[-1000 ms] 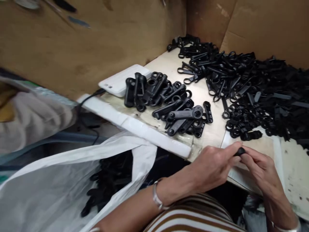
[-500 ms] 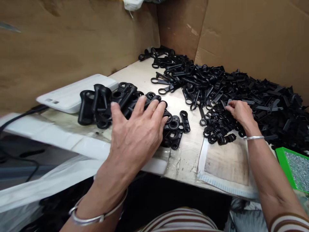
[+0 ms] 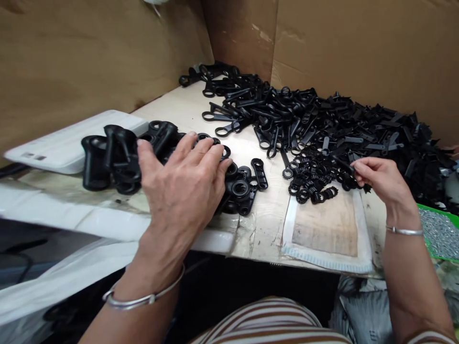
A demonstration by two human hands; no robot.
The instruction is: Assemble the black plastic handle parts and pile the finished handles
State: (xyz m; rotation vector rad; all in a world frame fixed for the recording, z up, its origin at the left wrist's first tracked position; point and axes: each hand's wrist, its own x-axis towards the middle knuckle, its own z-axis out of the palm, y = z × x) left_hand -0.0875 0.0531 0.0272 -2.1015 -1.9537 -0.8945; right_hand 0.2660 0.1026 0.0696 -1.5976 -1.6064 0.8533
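Observation:
My left hand [image 3: 182, 184] lies spread, palm down, over a heap of black plastic handle-shaped parts [image 3: 122, 157] with ring ends. Its fingers are apart and rest on the heap, hiding some of it. To the right, my right hand [image 3: 380, 177] pinches a slim black plastic part [image 3: 342, 161] between thumb and fingers; the fingertips cover one end of it. Small black toothed rings [image 3: 311, 179] lie piled just left of that hand. Behind both hands spreads a large mound of black plastic handles and flat strips [image 3: 287, 110].
A white flat device [image 3: 71, 143] stands at the left, behind the near heap. A pale cloth pad [image 3: 324, 229] lies at the table's front edge. At the right is a green tray [image 3: 430, 248] of small metal pieces. Cardboard walls [image 3: 358, 48] close off the back.
The view has shifted right. My right hand has drawn back from the mound toward me, with a slim black part now seen at its fingertips. My left hand still rests on the heap.

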